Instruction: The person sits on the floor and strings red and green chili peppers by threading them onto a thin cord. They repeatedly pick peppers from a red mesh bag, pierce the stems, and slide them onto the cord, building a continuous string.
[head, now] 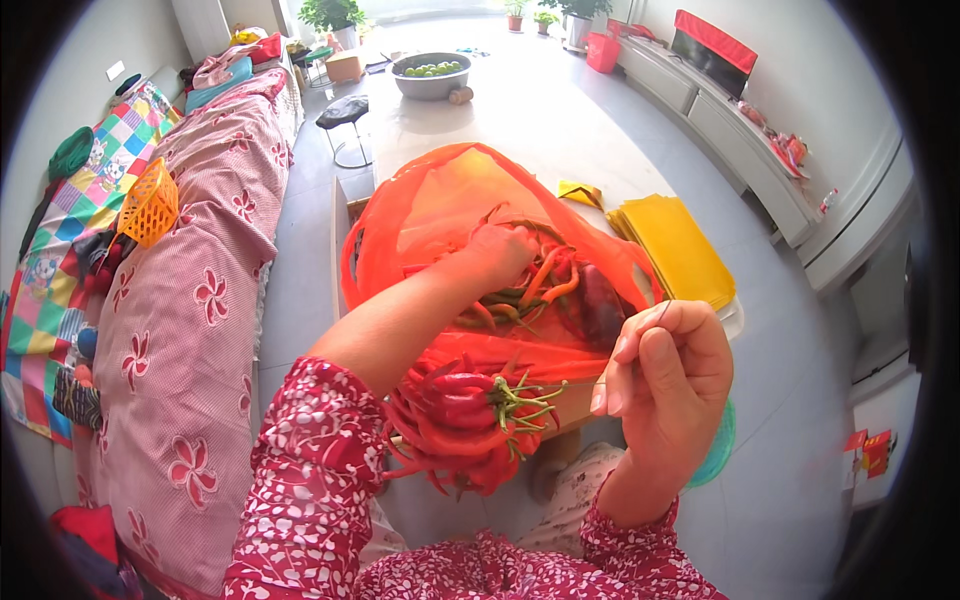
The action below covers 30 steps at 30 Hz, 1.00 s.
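My left hand (504, 256) reaches into an open orange-red plastic bag (442, 195) and is among loose red, orange and green chili peppers (551, 277). Its fingertips are partly hidden, so a grip on a pepper cannot be made out. Raised at the bag's right side, my right hand (671, 371) pinches a thin needle (665, 311) between thumb and forefinger. A thread (581, 385) runs from this hand to a cluster of red chili peppers (465, 420), strung with their green stems bunched together. The cluster hangs below my left forearm, in front of the bag.
The bag rests on a pale table (510, 124). Yellow folded sheets (679, 251) lie at its right edge, and a grey basin (431, 82) of green fruit stands at the far end. A covered sofa (180, 322) runs along the left, with a black-topped stool (343, 112) nearby.
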Tool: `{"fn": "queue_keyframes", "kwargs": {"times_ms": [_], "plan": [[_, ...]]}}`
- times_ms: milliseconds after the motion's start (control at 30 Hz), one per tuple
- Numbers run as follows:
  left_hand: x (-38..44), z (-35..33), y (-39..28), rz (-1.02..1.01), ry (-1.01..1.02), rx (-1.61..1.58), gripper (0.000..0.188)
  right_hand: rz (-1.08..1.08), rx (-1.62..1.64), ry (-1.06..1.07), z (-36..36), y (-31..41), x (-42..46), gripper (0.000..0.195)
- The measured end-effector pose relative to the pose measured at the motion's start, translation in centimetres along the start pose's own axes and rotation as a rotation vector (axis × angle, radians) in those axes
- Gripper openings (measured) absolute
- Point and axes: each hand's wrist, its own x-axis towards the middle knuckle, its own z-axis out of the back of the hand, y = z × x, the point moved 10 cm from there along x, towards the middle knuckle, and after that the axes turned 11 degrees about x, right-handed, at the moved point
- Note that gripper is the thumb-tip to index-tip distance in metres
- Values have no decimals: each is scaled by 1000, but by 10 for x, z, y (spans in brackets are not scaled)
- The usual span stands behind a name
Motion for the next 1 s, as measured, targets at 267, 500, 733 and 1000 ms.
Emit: {"fn": "queue_keyframes", "kwargs": {"times_ms": [267,500,733,1000], "plan": [[-10,66,-4,-196,148,436,16,0,0,19,-1,0,0,8],[-23,105,-1,-214,-133,226,14,10,3,36,-1,-2,1,7],[-35,134,-8,-219,-288,138,6,10,9,30,-1,-2,2,7],[-126,264,20,90,-549,58,22,3,-28,-24,7,-3,5,5]]}}
